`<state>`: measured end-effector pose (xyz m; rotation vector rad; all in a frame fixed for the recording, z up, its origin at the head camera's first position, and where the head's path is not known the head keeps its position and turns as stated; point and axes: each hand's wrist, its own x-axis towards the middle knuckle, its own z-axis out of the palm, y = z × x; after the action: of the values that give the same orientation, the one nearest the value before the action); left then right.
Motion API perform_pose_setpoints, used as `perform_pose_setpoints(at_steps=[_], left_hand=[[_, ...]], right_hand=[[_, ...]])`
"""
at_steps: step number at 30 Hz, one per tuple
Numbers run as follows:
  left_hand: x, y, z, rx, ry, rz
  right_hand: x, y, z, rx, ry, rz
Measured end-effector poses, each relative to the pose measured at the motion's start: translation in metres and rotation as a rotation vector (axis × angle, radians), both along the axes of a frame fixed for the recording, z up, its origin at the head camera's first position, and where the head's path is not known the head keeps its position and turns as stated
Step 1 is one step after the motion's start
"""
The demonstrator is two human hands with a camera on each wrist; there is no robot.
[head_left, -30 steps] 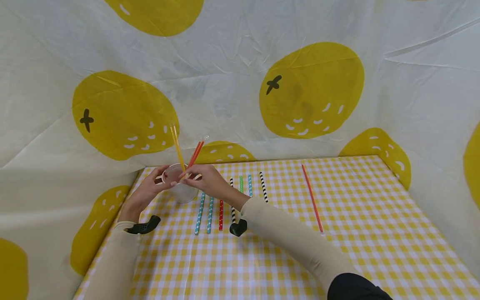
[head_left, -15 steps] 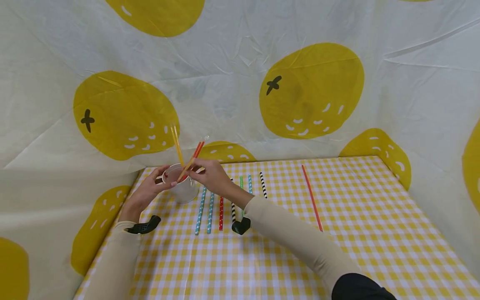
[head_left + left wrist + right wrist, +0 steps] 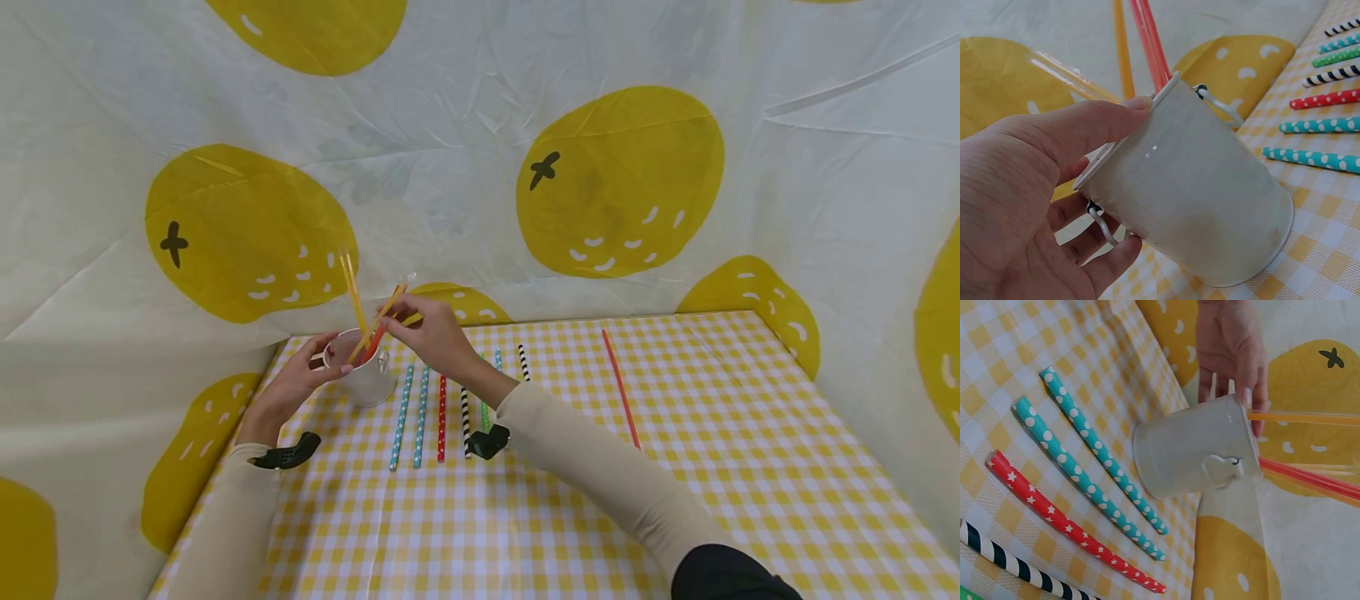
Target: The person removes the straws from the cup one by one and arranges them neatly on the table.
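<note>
My left hand (image 3: 288,383) holds a small white metal bucket (image 3: 370,385) at its left side, the thumb over the rim and the fingers around the far side by a wire handle loop (image 3: 1104,226). The bucket stands at the table's back left. Yellow-orange drinking straws (image 3: 353,287) lean up out of it, with red straws (image 3: 1150,44) beside them. Above the bucket's right rim, my right hand (image 3: 431,335) pinches an orange straw (image 3: 365,340) slanting down into the bucket. The right fingers are outside the right wrist view.
Right of the bucket, several patterned paper straws lie in rows: teal dotted (image 3: 401,421), red starred (image 3: 442,425), black-and-white striped (image 3: 523,361) and green (image 3: 484,417). A lone red straw (image 3: 621,387) lies farther right on the yellow checked tablecloth (image 3: 712,467). A fruit-print curtain (image 3: 465,208) hangs behind.
My right hand has moved up and to the right, and the orange straw at its fingers now slants across the red ones into the bucket. The left hand has stayed on the bucket.
</note>
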<state>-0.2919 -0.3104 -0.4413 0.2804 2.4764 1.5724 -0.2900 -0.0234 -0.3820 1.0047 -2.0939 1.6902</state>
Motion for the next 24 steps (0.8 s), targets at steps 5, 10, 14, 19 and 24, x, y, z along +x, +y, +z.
perform_pose_setpoints(at_steps=[5, 10, 14, 19, 24], left_hand=[[0.000, 0.000, 0.000, -0.005, 0.003, -0.001], [0.000, 0.000, 0.000, 0.002, 0.014, -0.002], [0.001, -0.001, 0.000, 0.009, 0.018, -0.003], [0.002, 0.000, 0.001, -0.004, 0.018, 0.001], [0.003, 0.000, 0.003, -0.020, 0.011, 0.004]], right_hand=[[0.002, 0.010, 0.011, -0.036, 0.016, -0.027], [0.005, 0.021, 0.020, -0.056, 0.029, -0.041], [0.007, 0.030, 0.026, -0.070, 0.012, -0.041], [0.010, 0.041, 0.032, -0.101, -0.023, -0.022], [0.011, 0.054, 0.037, -0.132, -0.041, -0.020]])
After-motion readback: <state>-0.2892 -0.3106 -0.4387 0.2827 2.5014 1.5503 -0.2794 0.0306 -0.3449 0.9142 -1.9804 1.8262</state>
